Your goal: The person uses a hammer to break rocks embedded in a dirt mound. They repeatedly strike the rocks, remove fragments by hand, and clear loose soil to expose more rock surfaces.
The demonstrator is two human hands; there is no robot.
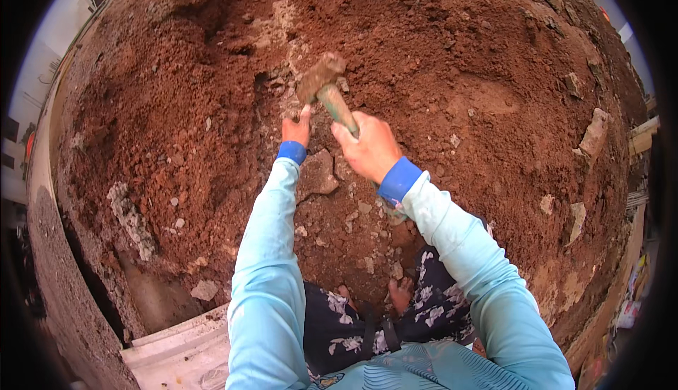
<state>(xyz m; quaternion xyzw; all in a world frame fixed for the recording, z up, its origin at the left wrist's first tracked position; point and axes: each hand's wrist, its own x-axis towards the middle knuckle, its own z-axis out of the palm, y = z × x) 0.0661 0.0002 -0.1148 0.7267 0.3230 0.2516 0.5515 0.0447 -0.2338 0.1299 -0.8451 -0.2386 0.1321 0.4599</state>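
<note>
1. The right hand [367, 148], just right of the frame's centre, has its fingers curled tight around the green handle of a hammer [326, 88]; the sleeve ends in a blue cuff.
2. The hammer runs up and to the left from that fist. Its head, caked in mud, sits at upper centre of the frame against the red-brown soil mound [452, 58].
3. The left hand [296, 129] is just left of the right hand, below and left of the hammer head. Its fingertips press into the soil; whether they are spread or together cannot be told, since earth hides them.
4. A flat grey stone chunk [316, 173] lies embedded in the soil just below the left hand, between the two forearms.
5. Loose pale stone fragments [361, 210] are scattered down the slope at centre, toward the person's bare feet [400, 292] at lower centre.
6. A larger stone [592, 134] sticks out of the mound at the right of the frame.
7. A white slab [180, 348] lies at lower left, beside the left sleeve.
</note>
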